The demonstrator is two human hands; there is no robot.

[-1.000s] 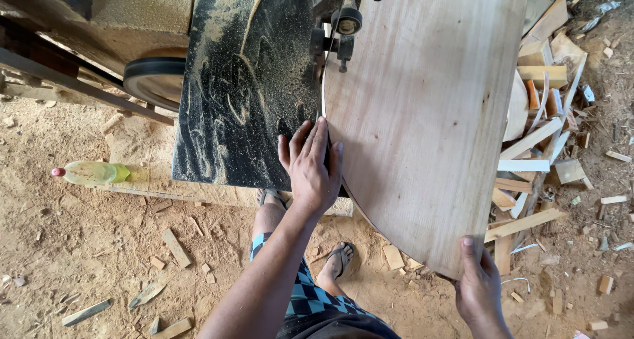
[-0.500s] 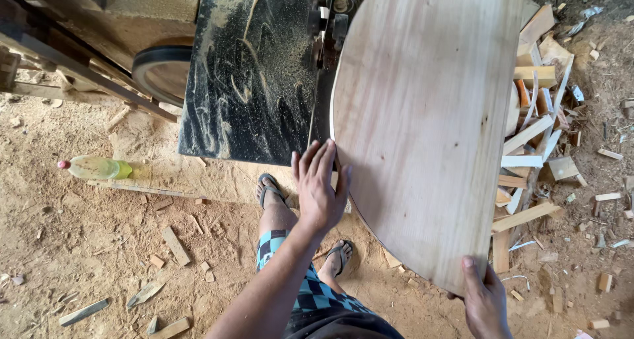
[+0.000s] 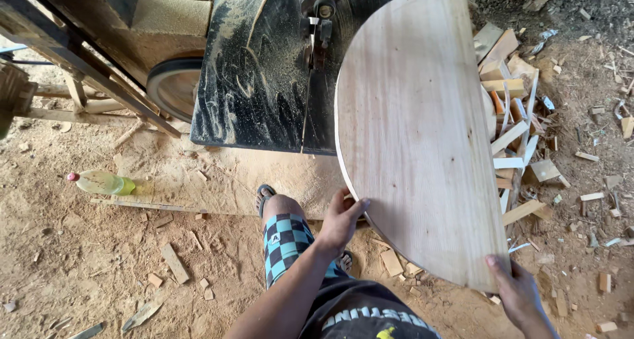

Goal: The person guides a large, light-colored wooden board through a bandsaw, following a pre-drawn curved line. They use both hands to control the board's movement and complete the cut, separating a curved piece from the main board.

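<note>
A large half-round wooden board (image 3: pixel 422 134) with a curved left edge and a straight right edge is held over the band saw's black, sawdust-covered table (image 3: pixel 254 81). My left hand (image 3: pixel 340 220) grips the board's curved edge near its lower left. My right hand (image 3: pixel 518 293) holds the board's near corner at the bottom right. The saw's blade guide (image 3: pixel 321 15) stands just left of the board's curved edge.
A heap of wood offcuts (image 3: pixel 522 134) lies to the right of the board. A plastic bottle (image 3: pixel 102 182) lies on the sandy, chip-strewn ground at left. The saw's wheel (image 3: pixel 175 88) and wooden frame (image 3: pixel 72 55) stand at upper left. My sandalled foot (image 3: pixel 264 195) is below the table.
The board has come off the saw table toward me and to the right. My left hand slid from flat on the board's face to its curved edge.
</note>
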